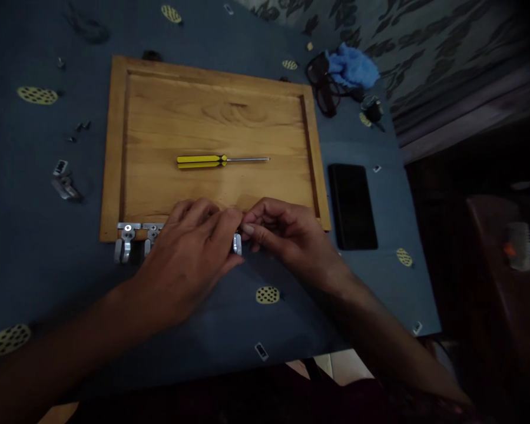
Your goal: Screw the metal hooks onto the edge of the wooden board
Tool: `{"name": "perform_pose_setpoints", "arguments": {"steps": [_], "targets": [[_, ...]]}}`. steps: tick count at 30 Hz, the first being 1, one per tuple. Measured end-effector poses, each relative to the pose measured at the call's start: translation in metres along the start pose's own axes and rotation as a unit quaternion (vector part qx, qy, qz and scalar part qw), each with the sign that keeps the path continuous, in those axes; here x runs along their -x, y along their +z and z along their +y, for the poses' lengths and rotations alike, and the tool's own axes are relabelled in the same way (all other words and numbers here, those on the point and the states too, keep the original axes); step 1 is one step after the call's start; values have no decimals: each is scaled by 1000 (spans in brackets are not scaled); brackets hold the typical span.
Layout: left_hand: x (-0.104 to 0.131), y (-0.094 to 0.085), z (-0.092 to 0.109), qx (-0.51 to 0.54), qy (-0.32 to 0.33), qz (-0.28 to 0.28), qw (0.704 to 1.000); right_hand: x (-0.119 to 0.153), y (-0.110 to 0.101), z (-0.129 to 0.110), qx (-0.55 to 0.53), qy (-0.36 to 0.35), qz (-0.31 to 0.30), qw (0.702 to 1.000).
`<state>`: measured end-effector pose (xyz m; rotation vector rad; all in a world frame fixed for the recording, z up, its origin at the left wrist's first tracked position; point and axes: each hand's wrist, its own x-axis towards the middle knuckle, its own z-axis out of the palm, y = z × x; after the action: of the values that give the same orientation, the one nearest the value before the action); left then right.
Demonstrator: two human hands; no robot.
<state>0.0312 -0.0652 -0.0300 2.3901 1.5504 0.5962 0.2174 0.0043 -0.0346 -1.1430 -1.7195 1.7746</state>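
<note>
A shallow wooden panel with a raised frame lies on the table. Along its near edge runs a metal hook rail, its left hooks bare to view and its middle hidden under my left hand. That hand is closed over the rail, thumb beside a hook at the right. Close against it, my right hand pinches thumb and forefinger together at the panel's edge; whatever is between them is too small to make out. A yellow-handled screwdriver rests on the panel, tip pointing right.
Right of the panel lies a black phone. Dark glasses, a blue cloth and a small black item sit at the back right. Several screws and a loose metal hook are on the left of the patterned tablecloth.
</note>
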Motion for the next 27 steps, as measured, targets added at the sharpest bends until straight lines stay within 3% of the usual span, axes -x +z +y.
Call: {"name": "perform_pose_setpoints", "arguments": {"steps": [6,10,16,27], "targets": [[-1,-1,0,-8,-4,0,1000,13,6,8,-20,-43,95,994],[0,-2,0,-11,-3,1,1000,20,6,17,66,-99,145,982],[1,-2,1,-7,-14,-4,1000,20,2,24,249,-234,87,936],[3,2,-1,-1,-5,-20,1000,12,-1,28,232,-294,103,922]]}}
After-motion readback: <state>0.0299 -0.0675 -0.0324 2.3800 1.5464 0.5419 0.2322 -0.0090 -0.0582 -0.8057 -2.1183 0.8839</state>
